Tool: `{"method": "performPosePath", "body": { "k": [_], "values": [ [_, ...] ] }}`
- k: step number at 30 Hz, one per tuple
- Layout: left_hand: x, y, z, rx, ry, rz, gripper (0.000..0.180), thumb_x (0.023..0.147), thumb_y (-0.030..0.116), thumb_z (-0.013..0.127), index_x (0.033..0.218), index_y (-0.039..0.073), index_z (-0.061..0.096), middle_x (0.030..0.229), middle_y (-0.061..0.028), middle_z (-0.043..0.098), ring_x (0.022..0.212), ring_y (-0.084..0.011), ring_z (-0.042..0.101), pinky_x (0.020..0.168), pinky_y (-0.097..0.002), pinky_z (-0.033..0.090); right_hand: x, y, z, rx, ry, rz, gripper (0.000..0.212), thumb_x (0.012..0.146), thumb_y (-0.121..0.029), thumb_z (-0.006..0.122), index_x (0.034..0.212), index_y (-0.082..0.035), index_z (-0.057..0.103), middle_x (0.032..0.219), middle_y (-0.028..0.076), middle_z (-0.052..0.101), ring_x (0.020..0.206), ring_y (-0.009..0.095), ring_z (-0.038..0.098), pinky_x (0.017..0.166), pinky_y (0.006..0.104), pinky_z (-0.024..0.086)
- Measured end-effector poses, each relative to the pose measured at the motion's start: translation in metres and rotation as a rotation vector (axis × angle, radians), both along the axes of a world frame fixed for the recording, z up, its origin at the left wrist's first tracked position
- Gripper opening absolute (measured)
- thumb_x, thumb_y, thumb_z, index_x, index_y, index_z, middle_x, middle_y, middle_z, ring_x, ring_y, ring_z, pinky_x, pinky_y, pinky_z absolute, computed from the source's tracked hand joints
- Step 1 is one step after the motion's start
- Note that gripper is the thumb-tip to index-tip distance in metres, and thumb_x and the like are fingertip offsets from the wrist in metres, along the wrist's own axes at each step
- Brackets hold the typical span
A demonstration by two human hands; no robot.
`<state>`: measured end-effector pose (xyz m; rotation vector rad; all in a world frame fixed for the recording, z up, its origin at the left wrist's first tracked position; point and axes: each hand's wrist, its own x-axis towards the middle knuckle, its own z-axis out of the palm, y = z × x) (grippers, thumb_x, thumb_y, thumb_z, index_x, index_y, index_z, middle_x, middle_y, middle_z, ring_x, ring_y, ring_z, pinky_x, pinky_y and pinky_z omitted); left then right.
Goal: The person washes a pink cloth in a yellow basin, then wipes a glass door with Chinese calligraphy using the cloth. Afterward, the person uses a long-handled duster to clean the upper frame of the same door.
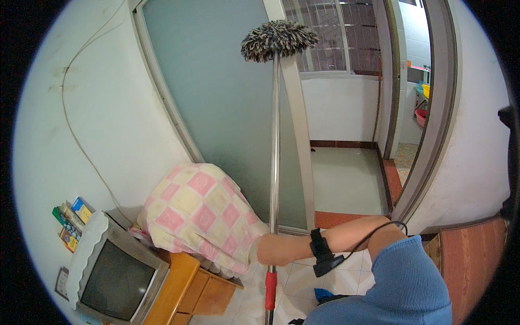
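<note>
My right hand (pixel 272 249) is closed round the metal pole of a mop (pixel 275 135), just above its red grip sleeve. The pole stands almost upright, with the shaggy black-and-white mop head (pixel 279 40) raised at the top. That head overlaps the frosted sliding door (pixel 216 81) and its pale frame; whether it touches them I cannot tell. A black strap (pixel 320 252) with a cable circles my right wrist, and a blue sleeve covers the upper arm. My left hand is out of view.
A pink-and-yellow checked cloth (pixel 203 208) drapes a bulky object left of the pole. Beside it stand an old television (pixel 122 273) and a wooden cabinet (pixel 187 287). The doorway has a reddish sill (pixel 341 219). A reddish-brown panel (pixel 471 265) is at right.
</note>
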<state>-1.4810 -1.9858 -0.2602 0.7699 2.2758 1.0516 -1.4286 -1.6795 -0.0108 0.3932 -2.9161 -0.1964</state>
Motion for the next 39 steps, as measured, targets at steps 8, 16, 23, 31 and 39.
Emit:
{"method": "performPosePath", "body": {
  "k": [8, 16, 23, 31, 39],
  "values": [
    [0.004, -0.016, -0.017, -0.066, 0.005, 0.018, 0.037, 0.082, 0.036, 0.064, 0.074, -0.001, 0.064, 0.059, -0.0166, 0.061, 0.053, -0.03, 0.056, 0.051, -0.0414, 0.044, 0.037, -0.081, -0.117, -0.238, -0.069, 0.072, 0.013, 0.067, -0.019, 0.064, 0.065, -0.007, 0.057, 0.053, 0.01, 0.059, 0.054, 0.028, 0.064, 0.048, 0.04, 0.048],
    [0.003, -0.005, 0.002, -0.013, 0.041, 0.031, 0.036, 0.081, 0.033, 0.064, 0.072, -0.001, 0.064, 0.058, -0.0168, 0.06, 0.051, -0.0308, 0.055, 0.051, -0.0422, 0.043, 0.036, -0.123, -0.2, -0.328, -0.283, 0.164, 0.014, 0.068, -0.019, 0.064, 0.071, -0.006, 0.058, 0.058, 0.01, 0.061, 0.06, 0.031, 0.065, 0.054, 0.0421, 0.05],
    [0.001, 0.002, 0.008, 0.06, 0.068, -0.008, 0.035, 0.081, 0.031, 0.064, 0.07, -0.001, 0.064, 0.056, -0.017, 0.059, 0.05, -0.0315, 0.054, 0.05, -0.0429, 0.043, 0.037, -0.118, -0.201, -0.223, -0.29, 0.22, 0.012, 0.065, -0.018, 0.066, 0.068, -0.007, 0.065, 0.066, 0.01, 0.065, 0.066, 0.03, 0.065, 0.056, 0.0427, 0.05],
    [0.01, -0.027, -0.027, 0.026, 0.087, -0.041, 0.034, 0.081, 0.029, 0.064, 0.068, -0.002, 0.063, 0.055, -0.0172, 0.059, 0.048, -0.0322, 0.054, 0.049, -0.0437, 0.042, 0.029, -0.06, -0.112, -0.057, -0.031, 0.075, 0.012, 0.05, -0.019, 0.07, 0.057, -0.01, 0.066, 0.059, 0.009, 0.064, 0.057, 0.027, 0.064, 0.05, 0.0394, 0.046],
    [0.022, -0.059, -0.03, 0.047, 0.16, 0.044, 0.033, 0.08, 0.027, 0.064, 0.066, -0.002, 0.062, 0.053, -0.0174, 0.058, 0.046, -0.033, 0.053, 0.048, -0.0445, 0.042, 0.018, 0.042, 0.06, 0.212, 0.229, 0.128, 0.008, 0.053, -0.017, 0.07, 0.055, -0.011, 0.065, 0.055, 0.008, 0.061, 0.055, 0.028, 0.061, 0.047, 0.0382, 0.043]
  ]
}}
